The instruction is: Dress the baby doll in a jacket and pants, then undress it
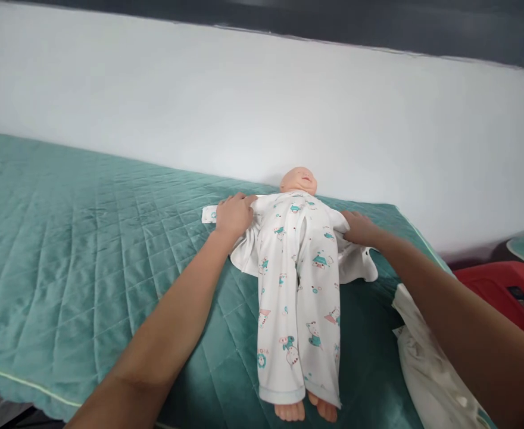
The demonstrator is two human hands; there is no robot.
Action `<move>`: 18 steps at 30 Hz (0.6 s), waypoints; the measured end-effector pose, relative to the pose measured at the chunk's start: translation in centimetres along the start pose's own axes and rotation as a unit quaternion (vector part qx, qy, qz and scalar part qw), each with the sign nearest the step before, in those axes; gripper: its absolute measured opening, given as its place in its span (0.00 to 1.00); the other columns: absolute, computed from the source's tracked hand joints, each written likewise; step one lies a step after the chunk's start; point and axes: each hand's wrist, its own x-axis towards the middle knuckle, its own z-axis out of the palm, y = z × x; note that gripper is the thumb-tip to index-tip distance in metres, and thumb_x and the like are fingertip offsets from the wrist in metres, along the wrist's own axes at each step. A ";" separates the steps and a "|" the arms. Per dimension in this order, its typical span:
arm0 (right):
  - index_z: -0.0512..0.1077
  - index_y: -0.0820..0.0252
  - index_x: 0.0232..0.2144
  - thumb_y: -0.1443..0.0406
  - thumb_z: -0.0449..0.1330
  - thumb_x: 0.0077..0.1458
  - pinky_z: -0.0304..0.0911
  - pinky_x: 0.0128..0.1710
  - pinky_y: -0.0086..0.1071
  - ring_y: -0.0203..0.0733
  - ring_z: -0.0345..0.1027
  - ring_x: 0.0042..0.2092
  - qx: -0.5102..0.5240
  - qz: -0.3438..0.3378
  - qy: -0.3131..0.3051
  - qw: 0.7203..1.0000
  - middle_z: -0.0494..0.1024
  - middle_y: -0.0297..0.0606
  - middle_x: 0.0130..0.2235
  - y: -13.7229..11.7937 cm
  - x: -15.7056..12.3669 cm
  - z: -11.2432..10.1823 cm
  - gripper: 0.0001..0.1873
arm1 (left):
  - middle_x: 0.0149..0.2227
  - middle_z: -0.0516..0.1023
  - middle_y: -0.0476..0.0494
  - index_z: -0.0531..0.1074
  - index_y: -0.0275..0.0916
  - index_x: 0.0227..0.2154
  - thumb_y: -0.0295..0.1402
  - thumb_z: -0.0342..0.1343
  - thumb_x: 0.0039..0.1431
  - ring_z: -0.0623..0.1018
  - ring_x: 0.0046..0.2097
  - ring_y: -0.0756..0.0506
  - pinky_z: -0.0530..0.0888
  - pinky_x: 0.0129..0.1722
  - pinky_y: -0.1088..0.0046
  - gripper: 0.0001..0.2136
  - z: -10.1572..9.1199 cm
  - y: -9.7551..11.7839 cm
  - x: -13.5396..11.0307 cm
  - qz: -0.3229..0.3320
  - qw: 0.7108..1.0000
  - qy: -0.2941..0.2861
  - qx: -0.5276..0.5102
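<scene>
A baby doll (298,180) lies on its back on the green quilted cover, its head toward the wall and its bare feet toward me. It wears white printed trousers (318,298) and a white printed baby shirt (358,268), whose panels spread out at both sides. My left hand (236,214) is closed over the shirt's sleeve, with the cuff showing past it. On the other side, my right hand (358,228) grips the shirt near the doll's other arm; its fingertips are partly hidden by cloth.
White cloth (427,363) lies at the right, partly under my right forearm. Beyond the bed's right edge stands a red plastic object (498,292). The quilted cover (87,250) stretches left, and a white wall (199,101) rises behind the doll.
</scene>
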 end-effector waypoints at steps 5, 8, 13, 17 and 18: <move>0.56 0.58 0.68 0.69 0.49 0.61 0.59 0.61 0.54 0.61 0.57 0.66 -0.012 -0.029 0.037 0.999 0.58 0.51 0.70 -3.3 -2.7 -0.5 0.32 | 0.64 0.68 0.42 0.71 0.48 0.59 0.26 0.46 0.63 0.68 0.63 0.36 0.65 0.60 0.53 0.24 0.6 0.9 -0.6 0.092 0.994 0.045 -0.023; 0.58 0.58 0.66 0.65 0.47 0.64 0.57 0.62 0.55 0.60 0.57 0.65 0.021 -0.044 0.037 0.998 0.62 0.49 0.68 -4.3 -2.5 -0.4 0.28 | 0.68 0.64 0.44 0.66 0.47 0.63 0.25 0.45 0.63 0.62 0.67 0.38 0.59 0.65 0.51 0.26 0.9 1.3 -0.7 0.140 0.989 0.034 -0.035; 0.63 0.57 0.62 0.62 0.50 0.62 0.59 0.60 0.57 0.63 0.59 0.62 0.054 0.009 -0.012 0.998 0.67 0.50 0.64 -3.7 -0.8 0.0 0.27 | 0.65 0.67 0.40 0.64 0.46 0.63 0.29 0.50 0.62 0.64 0.65 0.36 0.61 0.64 0.50 0.26 0.9 1.1 -0.2 0.080 0.997 0.004 -0.013; 0.65 0.55 0.61 0.60 0.55 0.58 0.62 0.56 0.56 0.65 0.64 0.59 0.051 0.030 -0.047 0.997 0.70 0.52 0.61 -1.8 -0.2 0.2 0.29 | 0.57 0.74 0.38 0.69 0.51 0.59 0.39 0.53 0.63 0.69 0.59 0.32 0.65 0.59 0.48 0.21 0.3 0.6 0.2 -0.019 0.999 -0.035 0.003; 0.66 0.55 0.61 0.61 0.57 0.56 0.64 0.54 0.54 0.65 0.66 0.57 0.051 0.030 -0.050 0.997 0.71 0.53 0.60 -1.3 -0.1 0.3 0.29 | 0.56 0.74 0.38 0.69 0.53 0.59 0.40 0.53 0.62 0.70 0.59 0.32 0.66 0.58 0.48 0.21 0.2 0.6 0.3 -0.036 0.998 -0.045 0.003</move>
